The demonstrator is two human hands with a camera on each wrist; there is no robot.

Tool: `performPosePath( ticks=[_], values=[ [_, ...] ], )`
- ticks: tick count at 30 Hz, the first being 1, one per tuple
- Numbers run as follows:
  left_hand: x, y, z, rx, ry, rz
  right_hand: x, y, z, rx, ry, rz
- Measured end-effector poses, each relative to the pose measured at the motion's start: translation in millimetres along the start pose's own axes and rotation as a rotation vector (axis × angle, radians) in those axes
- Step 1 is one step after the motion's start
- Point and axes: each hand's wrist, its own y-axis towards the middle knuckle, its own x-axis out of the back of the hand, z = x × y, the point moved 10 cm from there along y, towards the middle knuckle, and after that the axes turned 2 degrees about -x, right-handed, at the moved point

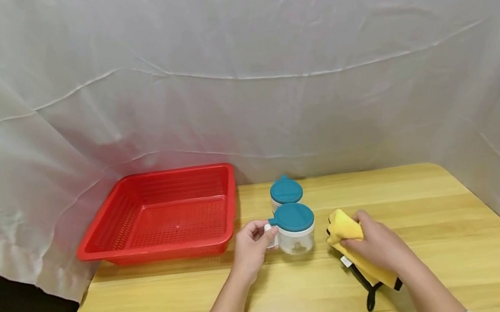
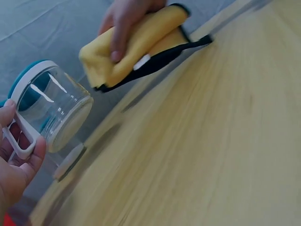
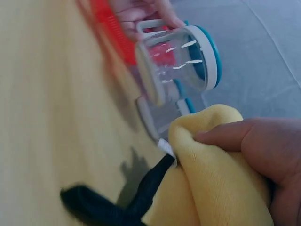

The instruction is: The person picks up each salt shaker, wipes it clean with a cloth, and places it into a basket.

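A clear jar [image 1: 297, 243] with a teal lid and a white handle is held up off the table by my left hand [image 1: 250, 248], whose fingers and thumb grip the handle [image 2: 24, 141]. My right hand [image 1: 379, 245] grips a bunched yellow cloth [image 1: 343, 226] with black edging, a white tag and a black hanging loop [image 3: 94, 205]. The cloth is to the right of the jar, a short gap away. Behind the held jar stands a second jar [image 1: 286, 191] with a teal lid, its lower part mostly hidden in the head view.
A red plastic basket [image 1: 163, 254] with perforated walls sits at the back left of the wooden table [image 1: 165, 301]. Pale fabric [image 1: 321, 114] hangs behind the table and along its sides.
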Motion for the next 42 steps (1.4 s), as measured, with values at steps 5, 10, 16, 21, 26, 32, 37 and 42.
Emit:
performPosePath(
  ticks=[5, 10, 16, 21, 26, 32, 37, 42],
  values=[
    [-8.7, -7.7, -11.3, -0.024, 0.002, 0.021, 11.6, 7.2, 7.4, 0.010, -0.012, -0.024],
    [-11.9, -17.1, -30.6, -0.092, 0.040, 0.027, 21.9, 3.2, 10.5, 0.045, -0.039, -0.068],
    [-10.1, -23.0, -54.7, -0.164, 0.142, 0.021, 18.8, -1.7, 11.0, 0.123, -0.080, -0.134],
    [-7.9, -25.2, -56.8, -0.150, 0.137, 0.013, 11.5, -2.4, 11.3, 0.117, -0.064, -0.139],
    [-7.7, -24.2, -58.4, -0.146, 0.068, 0.002, 10.5, -1.8, 10.6, 0.075, -0.043, -0.132],
    [-3.3, -22.9, -64.6, -0.147, -0.008, -0.033, 15.0, -3.0, 17.7, 0.112, -0.057, -0.194],
    [-2.3, -23.0, -67.5, -0.154, -0.043, -0.041, 21.7, -9.0, 26.5, 0.154, -0.020, -0.274],
    [-4.0, -23.8, -68.8, -0.154, -0.061, -0.039, 29.5, -17.9, 37.3, 0.192, 0.093, -0.374]
  ],
)
